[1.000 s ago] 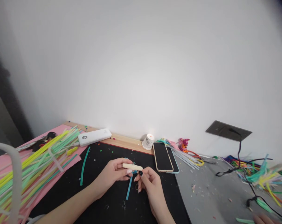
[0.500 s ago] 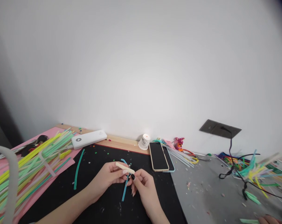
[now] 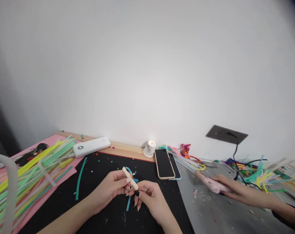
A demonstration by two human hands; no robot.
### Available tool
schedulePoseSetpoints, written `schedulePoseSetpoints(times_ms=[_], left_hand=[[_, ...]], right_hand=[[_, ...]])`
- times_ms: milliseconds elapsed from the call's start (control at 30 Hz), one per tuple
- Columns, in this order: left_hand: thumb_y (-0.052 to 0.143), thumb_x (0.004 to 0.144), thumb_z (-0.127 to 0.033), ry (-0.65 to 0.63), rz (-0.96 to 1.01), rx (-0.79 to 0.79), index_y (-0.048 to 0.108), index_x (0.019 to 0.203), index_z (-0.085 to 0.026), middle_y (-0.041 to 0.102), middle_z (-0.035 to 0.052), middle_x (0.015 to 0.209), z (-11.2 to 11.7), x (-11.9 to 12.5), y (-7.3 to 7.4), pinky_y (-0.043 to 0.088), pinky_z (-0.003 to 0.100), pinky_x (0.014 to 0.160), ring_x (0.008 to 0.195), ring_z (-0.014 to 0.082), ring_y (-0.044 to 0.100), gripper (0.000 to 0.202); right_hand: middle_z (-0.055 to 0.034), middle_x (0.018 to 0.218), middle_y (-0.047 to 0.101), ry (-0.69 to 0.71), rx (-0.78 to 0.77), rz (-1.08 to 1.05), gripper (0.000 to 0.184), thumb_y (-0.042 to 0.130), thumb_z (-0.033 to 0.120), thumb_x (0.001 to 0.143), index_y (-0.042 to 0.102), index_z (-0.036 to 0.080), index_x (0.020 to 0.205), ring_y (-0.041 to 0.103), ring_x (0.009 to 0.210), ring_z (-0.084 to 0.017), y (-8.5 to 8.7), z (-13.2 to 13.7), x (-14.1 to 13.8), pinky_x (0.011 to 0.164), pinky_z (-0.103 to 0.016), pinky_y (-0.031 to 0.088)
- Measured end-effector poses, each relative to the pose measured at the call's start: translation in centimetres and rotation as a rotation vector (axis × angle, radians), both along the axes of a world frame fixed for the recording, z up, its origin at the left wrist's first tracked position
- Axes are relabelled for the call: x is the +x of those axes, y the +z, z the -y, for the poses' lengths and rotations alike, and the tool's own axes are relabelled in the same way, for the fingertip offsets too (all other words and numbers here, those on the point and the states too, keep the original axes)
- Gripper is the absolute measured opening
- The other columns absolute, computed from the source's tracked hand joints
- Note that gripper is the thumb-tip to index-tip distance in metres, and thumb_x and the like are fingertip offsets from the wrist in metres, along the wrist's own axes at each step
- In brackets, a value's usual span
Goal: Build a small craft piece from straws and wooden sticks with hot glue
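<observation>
Both of my hands meet over a black mat (image 3: 105, 214) at the bottom centre. My left hand (image 3: 110, 188) and my right hand (image 3: 148, 198) are both closed on a short cream stick (image 3: 130, 178) that slants up to the left. A blue strip (image 3: 129, 202) hangs down between my fingers onto the mat. Which hand pinches the strip is hidden.
A heap of coloured straws (image 3: 32, 172) lies on pink paper (image 3: 51, 191) at left, beside a white power bank (image 3: 91, 147). Two phones (image 3: 165, 163) and a lit candle (image 3: 149, 148) sit behind. Another person's hand (image 3: 231, 188) holds a pink tool (image 3: 212, 184) at right, near cables and scraps.
The cream stick has tilted from nearly level to slanting up-left in my fingers. Another person's hand with a pink tool has come in from the right.
</observation>
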State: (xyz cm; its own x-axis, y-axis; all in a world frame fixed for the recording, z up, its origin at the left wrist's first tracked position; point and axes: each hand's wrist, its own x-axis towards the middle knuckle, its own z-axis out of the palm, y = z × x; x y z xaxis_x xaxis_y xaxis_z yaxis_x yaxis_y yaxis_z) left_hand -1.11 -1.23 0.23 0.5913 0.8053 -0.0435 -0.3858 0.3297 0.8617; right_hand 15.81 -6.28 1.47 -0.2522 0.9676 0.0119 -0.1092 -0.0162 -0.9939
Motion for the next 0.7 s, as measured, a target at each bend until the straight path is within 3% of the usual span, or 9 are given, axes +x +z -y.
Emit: schedulePoseSetpoints(times_ms=[167, 300, 367, 433, 533, 600, 700], left_hand=[[0.07, 0.077, -0.026, 0.096, 0.06, -0.071, 0.068, 0.086, -0.014, 0.058, 0.0001, 0.071, -0.7, -0.4, -0.3, 0.045, 0.02, 0.065, 0.063, 0.0077, 0.05, 0.015], [0.071, 0.076, -0.027, 0.158, 0.054, -0.12, 0.069, 0.087, -0.015, 0.058, -0.0009, 0.072, -1.0, -0.6, -0.4, 0.045, 0.018, 0.064, 0.064, 0.0072, 0.051, 0.016], [0.071, 0.075, -0.028, 0.171, 0.044, -0.134, 0.069, 0.085, -0.015, 0.058, -0.0011, 0.071, -1.0, -0.6, -0.3, 0.045, 0.018, 0.064, 0.064, 0.0072, 0.051, 0.016], [0.073, 0.073, -0.029, 0.187, 0.027, -0.146, 0.07, 0.084, -0.016, 0.059, -0.0011, 0.071, -1.0, -0.5, -0.2, 0.045, 0.019, 0.063, 0.063, 0.0077, 0.051, 0.017], [0.075, 0.069, -0.03, 0.213, -0.006, -0.146, 0.071, 0.086, -0.016, 0.06, -0.0003, 0.07, -0.9, -0.4, 0.1, 0.045, 0.021, 0.063, 0.062, 0.0091, 0.051, 0.022], [0.077, 0.066, -0.031, 0.219, -0.027, -0.139, 0.072, 0.086, -0.015, 0.061, 0.0005, 0.068, -0.9, -0.3, 0.3, 0.045, 0.021, 0.061, 0.06, 0.0097, 0.051, 0.026], [0.08, 0.062, -0.033, 0.218, -0.042, -0.138, 0.072, 0.084, -0.015, 0.06, 0.0, 0.063, -1.0, -0.2, 0.3, 0.044, 0.021, 0.056, 0.055, 0.0089, 0.049, 0.03]], right_hand=[[-0.0067, 0.08, 0.071, -0.028, -0.039, 0.077, 0.019, 0.063, 0.023, 0.073, 0.072, 0.014, 0.086, 0.056, 0.05, -0.009, -0.7, -0.5, 1.2, 0.045, -0.019, 0.043], [-0.006, 0.068, 0.071, -0.343, 0.034, 0.235, 0.022, 0.062, 0.031, 0.073, 0.071, 0.013, 0.083, 0.055, 0.045, -0.011, 0.4, -1.8, 3.8, 0.044, -0.021, 0.043], [-0.0068, 0.065, 0.071, -0.542, 0.08, 0.44, 0.025, 0.057, 0.034, 0.074, 0.07, 0.013, 0.077, 0.056, 0.045, -0.014, 2.2, -2.7, 6.2, 0.046, -0.025, 0.045], [-0.0074, 0.064, 0.071, -0.826, 0.068, 0.842, 0.029, 0.048, 0.035, 0.079, 0.068, 0.015, 0.07, 0.061, 0.051, -0.017, 4.3, -3.9, 9.2, 0.052, -0.027, 0.048], [-0.0166, 0.072, 0.071, -1.058, 0.005, 1.052, 0.033, 0.041, 0.029, 0.082, 0.068, 0.012, 0.074, 0.065, 0.074, -0.028, 6.9, -6.1, 14.6, 0.069, -0.035, 0.047], [-0.0231, 0.083, 0.07, -1.154, -0.079, 1.166, 0.03, 0.042, 0.024, 0.081, 0.069, 0.01, 0.08, 0.064, 0.088, -0.033, 7.3, -7.7, 17.8, 0.074, -0.039, 0.044], [-0.0289, 0.085, 0.068, -1.172, -0.214, 1.285, 0.02, 0.053, 0.016, 0.071, 0.07, 0.008, 0.078, 0.065, 0.087, -0.036, 6.2, -9.6, 21.2, 0.069, -0.04, 0.045]])
